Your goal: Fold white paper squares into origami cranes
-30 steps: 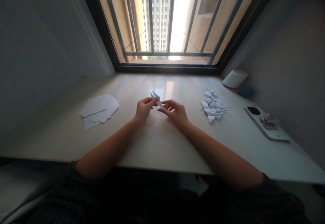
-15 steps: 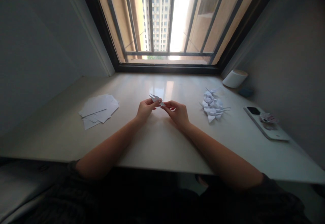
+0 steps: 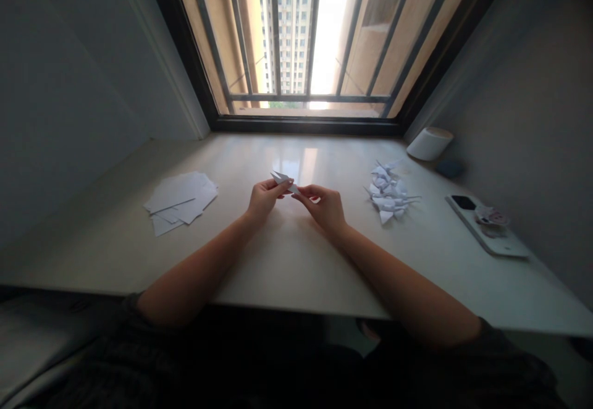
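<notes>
Holding one folded white paper [image 3: 279, 177] between them, the two hands meet above the one bench [image 3: 287, 267], straight in front of the window [image 3: 306, 126]. The left hand [image 3: 262, 200] pinches the paper narrowly, thumb on top, with two pointed tips jutting past its grip toward the window. The right hand [image 3: 325, 207] pinches the opposite end, the one farther from the window, its grip just as narrow. In front of the window and to its left lies one loose stack of white sheets [image 3: 180, 194], corners fanned out. In front of the window's right corner sits one heap of folded paper pieces [image 3: 388, 196], thin points sticking out; they overlap too much, from here, for a fair count. Just right of that window corner stands one white cylinder [image 3: 429, 144], one bluish object [image 3: 450, 168] beside it. Farther right and farther from the window lies one phone [image 3: 484, 236], bearing one small ornament [image 3: 491, 215].
</notes>
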The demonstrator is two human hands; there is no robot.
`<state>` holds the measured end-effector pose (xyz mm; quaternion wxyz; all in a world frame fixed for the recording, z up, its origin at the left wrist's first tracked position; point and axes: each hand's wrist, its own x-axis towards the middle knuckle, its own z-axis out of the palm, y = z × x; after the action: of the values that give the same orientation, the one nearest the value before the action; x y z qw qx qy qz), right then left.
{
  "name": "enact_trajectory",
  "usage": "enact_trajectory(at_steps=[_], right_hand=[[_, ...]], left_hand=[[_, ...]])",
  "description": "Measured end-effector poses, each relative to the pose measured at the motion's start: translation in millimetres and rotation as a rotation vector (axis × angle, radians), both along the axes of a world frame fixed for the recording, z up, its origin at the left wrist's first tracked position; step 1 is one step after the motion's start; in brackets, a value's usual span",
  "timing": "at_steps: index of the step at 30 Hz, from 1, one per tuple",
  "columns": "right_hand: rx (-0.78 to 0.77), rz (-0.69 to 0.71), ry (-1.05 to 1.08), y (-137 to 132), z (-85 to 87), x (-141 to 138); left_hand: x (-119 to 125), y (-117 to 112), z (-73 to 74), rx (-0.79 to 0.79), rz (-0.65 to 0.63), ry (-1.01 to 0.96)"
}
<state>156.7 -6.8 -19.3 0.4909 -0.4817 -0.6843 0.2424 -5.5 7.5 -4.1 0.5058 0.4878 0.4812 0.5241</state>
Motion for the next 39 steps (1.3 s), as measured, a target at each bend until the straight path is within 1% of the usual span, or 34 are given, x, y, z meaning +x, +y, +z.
enact_trajectory(at_steps=[9, 17, 21, 24, 29, 34, 37, 39], right_hand=[[0.023, -0.022, -0.088, -1.4, 2.5, 0.8], [0.127, -0.041, -0.223, -0.8, 2.3, 2.9], [0.190, -0.049, -0.285, -2.0, 4.4, 2.9], [0.246, -0.045, -0.306, -3.0, 6.9, 2.1], [0.262, 0.042, -0.252, -1.6, 5.9, 2.0], [0.191, 0.074, -0.131, 2.0, 1.3, 3.0], [0.144, 0.074, -0.062, 3.3, 1.5, 2.7], [0.124, 0.101, -0.009, 3.6, 2.3, 2.0]], left_hand=[[-0.4, 2.4, 4.3, -0.099, -0.014, -0.051], [-2.7, 4.3, 1.6, -0.019, -0.002, 0.035], [-3.3, 2.7, 2.3, 0.002, 0.024, 0.115], [-3.7, 1.8, 2.9, 0.006, 0.010, 0.161], [-4.0, 2.6, 3.0, -0.004, 0.009, 0.152], [-5.9, 3.6, 3.5, -0.008, -0.036, 0.170], [-7.4, 3.2, 3.4, 0.005, -0.087, 0.219], [-8.1, 2.6, 3.4, 0.022, -0.112, 0.264]])
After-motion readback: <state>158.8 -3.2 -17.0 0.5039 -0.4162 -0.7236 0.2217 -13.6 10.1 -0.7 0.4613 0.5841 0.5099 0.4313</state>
